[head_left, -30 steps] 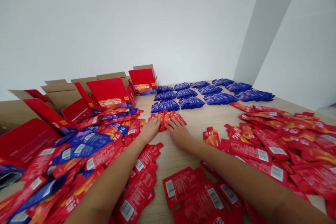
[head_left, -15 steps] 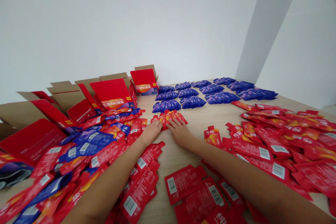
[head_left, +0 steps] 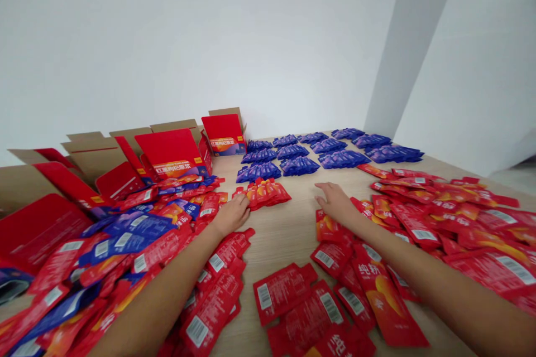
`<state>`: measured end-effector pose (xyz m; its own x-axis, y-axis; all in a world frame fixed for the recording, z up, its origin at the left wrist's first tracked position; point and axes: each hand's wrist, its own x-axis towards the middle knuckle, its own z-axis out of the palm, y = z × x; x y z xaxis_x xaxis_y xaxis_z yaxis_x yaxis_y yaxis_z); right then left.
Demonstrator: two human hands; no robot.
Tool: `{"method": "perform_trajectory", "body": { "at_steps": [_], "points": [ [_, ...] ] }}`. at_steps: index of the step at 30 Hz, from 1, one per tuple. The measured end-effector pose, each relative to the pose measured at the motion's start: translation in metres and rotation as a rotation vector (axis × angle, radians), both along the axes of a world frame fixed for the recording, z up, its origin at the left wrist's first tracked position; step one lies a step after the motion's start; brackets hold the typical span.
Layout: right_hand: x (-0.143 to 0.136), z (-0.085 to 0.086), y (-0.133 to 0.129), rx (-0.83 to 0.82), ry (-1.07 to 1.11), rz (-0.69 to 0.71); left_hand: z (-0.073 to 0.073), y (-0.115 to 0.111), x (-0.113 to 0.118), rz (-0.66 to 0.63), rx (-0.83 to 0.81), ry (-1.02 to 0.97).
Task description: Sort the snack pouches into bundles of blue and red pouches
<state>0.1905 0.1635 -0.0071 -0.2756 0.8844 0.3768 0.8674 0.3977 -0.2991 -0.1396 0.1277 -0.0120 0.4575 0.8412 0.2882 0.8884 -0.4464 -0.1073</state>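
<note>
A fanned row of red pouches (head_left: pixel 268 192) lies on the wooden tabletop, showing orange fruit prints. My left hand (head_left: pixel 233 215) is at the row's left end, its fingers curled together; whether a pouch is pinched in them is hidden. To the right, my right hand (head_left: pixel 336 203) is apart from the row with thumb and fingers spread, holding nothing. It hovers just above a single red pouch (head_left: pixel 329 228) at the edge of the right-hand heap. Beneath my left forearm spreads a mixed heap of red and blue pouches (head_left: pixel 134 231).
Fanned bundles of blue pouches (head_left: pixel 299 165) stand in rows toward the wall. Open red cartons (head_left: pixel 171 150) line the back left, with another red carton (head_left: pixel 224 133) beside the bundles. A large heap of red pouches (head_left: pixel 439 206) covers the right side; more red pouches (head_left: pixel 305 312) lie in front.
My right hand has left the row of red pouches and moved right, its fingers opening. My left hand stays at the row's left end. The view has shifted slightly.
</note>
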Motion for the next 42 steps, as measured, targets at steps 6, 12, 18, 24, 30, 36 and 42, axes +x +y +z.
{"method": "perform_trajectory", "body": {
  "at_steps": [6, 12, 18, 24, 30, 36, 42],
  "points": [
    [0.031, -0.006, -0.022, -0.203, 0.036, -0.132, 0.012, -0.006, 0.054, -0.005, -0.023, -0.276],
    [0.018, -0.028, -0.035, -0.237, 0.293, -0.037, -0.008, -0.015, 0.160, 0.184, -0.533, -0.941],
    [0.029, -0.027, -0.030, -0.321, 1.027, 0.065, -0.017, -0.031, 0.210, 0.141, -0.878, -1.705],
    [0.025, -0.032, -0.030, -0.463, 1.069, 0.126, -0.006, -0.041, 0.195, 0.134, -1.039, -1.602],
    [0.014, -0.015, -0.064, -0.250, 0.170, 0.218, -0.004, -0.055, 0.160, 0.319, -0.798, -1.134],
    [0.034, 0.018, -0.075, -0.393, -0.232, 0.604, -0.004, -0.083, 0.141, 0.145, -0.284, -0.484],
    [0.050, 0.013, -0.054, -0.334, -0.273, 0.455, -0.014, -0.089, 0.153, -0.111, -0.339, -0.212]
  ]
}}
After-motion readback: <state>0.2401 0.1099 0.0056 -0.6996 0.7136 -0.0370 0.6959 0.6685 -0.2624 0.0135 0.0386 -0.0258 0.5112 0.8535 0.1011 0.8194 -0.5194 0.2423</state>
